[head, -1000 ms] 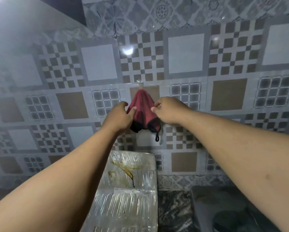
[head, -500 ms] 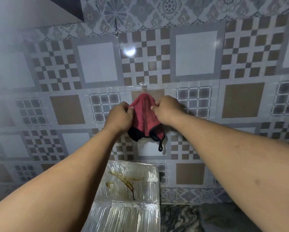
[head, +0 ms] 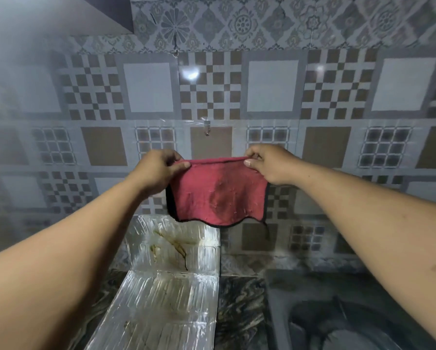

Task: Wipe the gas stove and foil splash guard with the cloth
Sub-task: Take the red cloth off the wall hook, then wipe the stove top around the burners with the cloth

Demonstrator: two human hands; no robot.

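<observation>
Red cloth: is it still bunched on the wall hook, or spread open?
Spread open and off the hook. The red cloth hangs flat, its top corners pinched by the left hand and right hand.

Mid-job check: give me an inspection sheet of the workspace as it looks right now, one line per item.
Surface: dark marbled counter, dim, partly out of view.
Job's things: red cloth with black edging, spread flat in the air, darker patch mid-cloth; foil splash guard with brown streaks on its upright panel; gas stove at lower right, dark and blurred.
Clutter: nothing seen.
Hands: left hand and right hand each pinch a top corner of the cloth.
Cables: nothing seen; only the cloth's hanging loop.
Surroundings: patterned tiled wall with a bare wall hook above the cloth.
</observation>
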